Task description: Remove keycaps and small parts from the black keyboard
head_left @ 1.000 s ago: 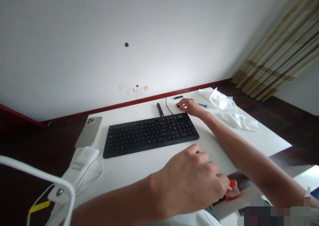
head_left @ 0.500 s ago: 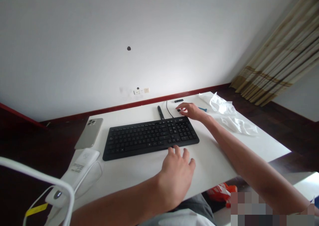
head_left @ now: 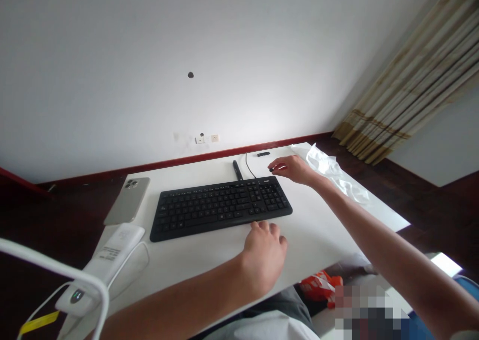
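Observation:
A black keyboard (head_left: 220,205) lies on the white table (head_left: 318,225). Beyond its right back corner, my right hand (head_left: 294,168) is closed in a pinch on a small black piece (head_left: 271,170), too small to name exactly. My left hand (head_left: 265,255) rests at the keyboard's front edge, palm down. Its fingers are bent and a little apart, holding nothing that I can see; the thumb is hidden. Behind the keyboard lie a black pen-like stick (head_left: 237,170), a thin black cable (head_left: 249,165) and a short dark strip (head_left: 263,154).
A phone (head_left: 129,200) lies face down at the table's left edge. Nearer stands a white power strip (head_left: 116,247) with a white cable (head_left: 56,267) arching in front. Crumpled white plastic (head_left: 324,163) covers the right back. An orange-red bag (head_left: 320,286) shows below the front edge.
My right fingers have closed on the small black piece and raised it slightly. The left fingers have drawn closer together. The blue item behind the right hand is out of sight. The view has shifted slightly.

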Demonstrator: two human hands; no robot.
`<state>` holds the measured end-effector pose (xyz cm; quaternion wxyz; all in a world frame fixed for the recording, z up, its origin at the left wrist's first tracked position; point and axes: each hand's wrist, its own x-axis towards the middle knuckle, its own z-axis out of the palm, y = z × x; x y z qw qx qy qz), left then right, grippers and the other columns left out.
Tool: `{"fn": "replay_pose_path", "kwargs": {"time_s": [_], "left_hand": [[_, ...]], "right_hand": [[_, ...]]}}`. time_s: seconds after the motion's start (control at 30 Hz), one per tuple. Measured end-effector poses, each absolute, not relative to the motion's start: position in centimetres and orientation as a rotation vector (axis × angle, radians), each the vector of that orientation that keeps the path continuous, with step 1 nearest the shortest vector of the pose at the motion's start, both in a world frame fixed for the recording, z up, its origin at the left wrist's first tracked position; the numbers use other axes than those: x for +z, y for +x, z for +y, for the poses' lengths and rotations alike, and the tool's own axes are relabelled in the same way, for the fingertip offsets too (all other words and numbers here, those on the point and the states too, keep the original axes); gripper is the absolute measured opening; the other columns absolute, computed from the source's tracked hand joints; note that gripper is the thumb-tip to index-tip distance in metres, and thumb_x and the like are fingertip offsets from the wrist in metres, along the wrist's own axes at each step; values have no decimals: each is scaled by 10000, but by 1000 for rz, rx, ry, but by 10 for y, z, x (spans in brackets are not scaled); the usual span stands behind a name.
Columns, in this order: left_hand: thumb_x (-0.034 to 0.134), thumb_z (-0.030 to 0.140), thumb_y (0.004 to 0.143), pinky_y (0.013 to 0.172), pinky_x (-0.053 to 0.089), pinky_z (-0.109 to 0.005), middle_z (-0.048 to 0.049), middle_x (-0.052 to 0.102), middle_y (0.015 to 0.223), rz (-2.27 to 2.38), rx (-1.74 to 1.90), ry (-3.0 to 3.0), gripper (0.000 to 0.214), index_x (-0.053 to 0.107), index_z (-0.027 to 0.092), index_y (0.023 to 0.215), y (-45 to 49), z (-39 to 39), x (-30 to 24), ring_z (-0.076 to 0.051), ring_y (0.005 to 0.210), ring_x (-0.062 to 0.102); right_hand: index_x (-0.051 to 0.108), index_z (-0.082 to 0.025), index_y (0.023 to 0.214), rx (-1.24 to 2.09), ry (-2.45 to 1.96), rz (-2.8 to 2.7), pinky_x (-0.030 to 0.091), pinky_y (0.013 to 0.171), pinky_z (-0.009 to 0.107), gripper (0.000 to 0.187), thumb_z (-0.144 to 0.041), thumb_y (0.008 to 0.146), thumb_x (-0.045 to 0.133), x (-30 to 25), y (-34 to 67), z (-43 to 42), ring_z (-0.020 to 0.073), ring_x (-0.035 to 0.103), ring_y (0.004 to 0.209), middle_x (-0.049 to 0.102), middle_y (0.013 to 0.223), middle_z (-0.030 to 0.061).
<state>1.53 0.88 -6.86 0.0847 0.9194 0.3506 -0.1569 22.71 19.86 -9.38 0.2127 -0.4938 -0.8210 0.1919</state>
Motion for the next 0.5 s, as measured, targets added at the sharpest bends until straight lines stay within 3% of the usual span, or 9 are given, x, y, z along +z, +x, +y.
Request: {"fn": "replay_pose_path", "kwargs": {"time_s": [0.17,0.5], "left_hand": [[493,211,997,886,514,-463,-257,573,1372,1051,-480,2717,432,596,118,1406,16,7,-65,-366,1168,612],[456,236,1017,876,486,-440,-253,564,1388,1044,-496,2708,446,578,115,1429,16,7,-65,-358,1190,596]], "right_hand": [[799,-259,957,720,-1403,-2357,619,806,308,142,-242,822,757,-87,226,177,223,793,873,821,893,-1],[798,-278,927,831,-1352,-2534,613,784,332,127,-268,802,780,-84,222,175,227,780,845,815,880,1]]}}
